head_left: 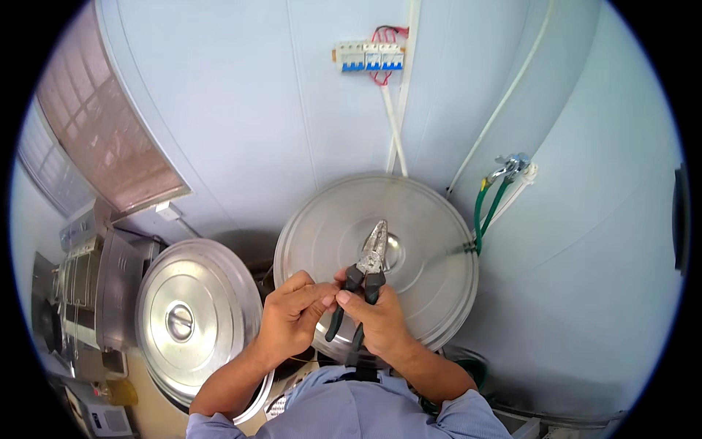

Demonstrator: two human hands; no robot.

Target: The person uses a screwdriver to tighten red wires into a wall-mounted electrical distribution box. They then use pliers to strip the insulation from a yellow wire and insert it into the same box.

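Note:
A pair of pliers (374, 256) with black handles and worn metal jaws is in my right hand (382, 322). Its jaws point away from me and look closed, over the wide metal lid (431, 293) of a large round vessel. My left hand (296, 313) is closed in a pinch beside the pliers' handles, its fingertips touching or nearly touching my right thumb. Whatever lies between those fingertips is too small to make out.
Circuit breakers (371, 58) with red wires are fixed to the pale wall ahead. At right, a tap (510, 168) carries a green hose (479, 212). A second lidded metal pot (208, 293) stands at left, near a window (102, 110) and metal kitchen equipment (121, 289).

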